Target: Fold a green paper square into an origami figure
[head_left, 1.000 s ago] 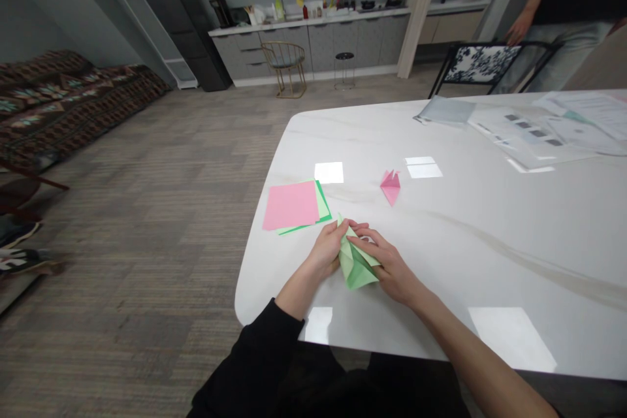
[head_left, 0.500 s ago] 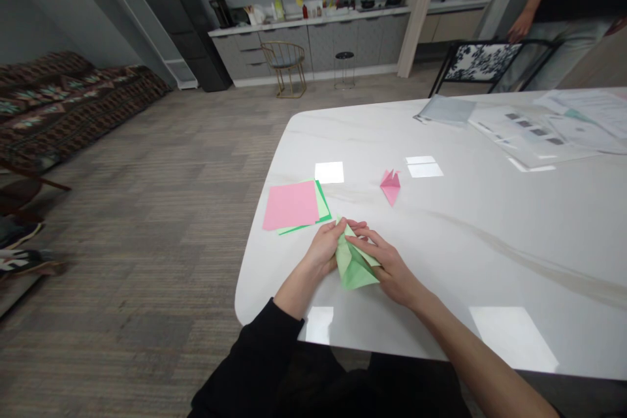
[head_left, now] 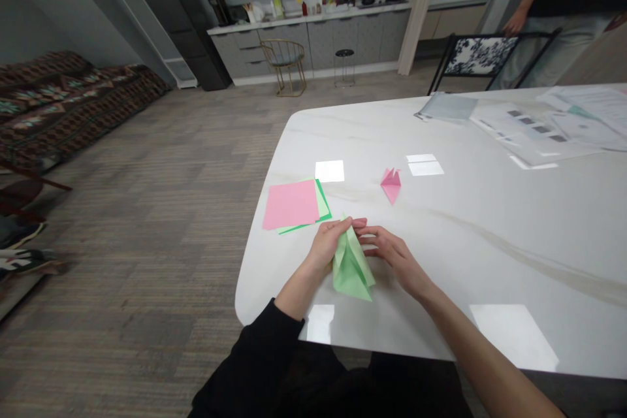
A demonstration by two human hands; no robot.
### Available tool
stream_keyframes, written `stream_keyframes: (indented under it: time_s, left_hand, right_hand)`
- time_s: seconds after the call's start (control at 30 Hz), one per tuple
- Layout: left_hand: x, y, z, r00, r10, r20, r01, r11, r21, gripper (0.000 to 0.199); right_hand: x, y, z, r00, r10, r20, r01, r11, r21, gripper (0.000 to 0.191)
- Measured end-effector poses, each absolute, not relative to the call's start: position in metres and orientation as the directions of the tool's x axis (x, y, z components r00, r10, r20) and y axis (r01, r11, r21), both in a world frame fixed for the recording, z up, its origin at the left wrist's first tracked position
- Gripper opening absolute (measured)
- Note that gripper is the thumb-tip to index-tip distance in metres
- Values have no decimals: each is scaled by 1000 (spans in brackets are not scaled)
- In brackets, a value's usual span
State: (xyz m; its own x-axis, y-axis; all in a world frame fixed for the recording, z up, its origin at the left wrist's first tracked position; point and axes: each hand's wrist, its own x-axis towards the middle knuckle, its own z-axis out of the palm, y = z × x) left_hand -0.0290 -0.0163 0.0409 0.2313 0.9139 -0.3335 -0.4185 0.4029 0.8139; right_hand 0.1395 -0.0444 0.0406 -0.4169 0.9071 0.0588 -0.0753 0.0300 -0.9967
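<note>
The left hand (head_left: 326, 245) pinches a folded green origami piece (head_left: 350, 271) against the marble table (head_left: 470, 235), while the right hand (head_left: 394, 260) stands half-open just beside it. A pink origami figure (head_left: 390, 185) lies ahead.

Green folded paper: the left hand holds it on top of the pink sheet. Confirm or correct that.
Wrong place: the head view shows the left hand holding the green folded paper beside the pink sheet, not on top of it.

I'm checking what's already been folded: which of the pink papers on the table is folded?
The small folded pink origami piece, creased into points. The other pink paper is a flat square sheet lying on green sheets.
</note>
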Motion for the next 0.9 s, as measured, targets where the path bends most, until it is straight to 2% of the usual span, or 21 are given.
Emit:
stream_keyframes:
  time_s: [0.1,0.2,0.5,0.67,0.9]
  left_hand:
    - [-24,-20,38,344,902,-261,-410,394,823,36]
    - [-20,-22,34,400,882,-250,-383,409,828,39]
    - [-21,-19,29,182,940,-287,-396,338,854,30]
    - [-22,-19,26,186,946,-266,-343,317,885,31]
    - [-21,-18,24,201,942,-271,-362,328,873,30]
  right_hand:
    - [134,-41,33,-350,934,-70,-44,-91,-995,35]
    - [131,-40,28,-305,945,-123,-25,-137,-990,33]
    - [132,-42,29,-292,932,-216,-23,-233,-972,28]
    - [133,-42,26,-289,931,-224,-1,-234,-972,26]
    - [133,-41,24,-282,936,-209,30,-209,-978,25]
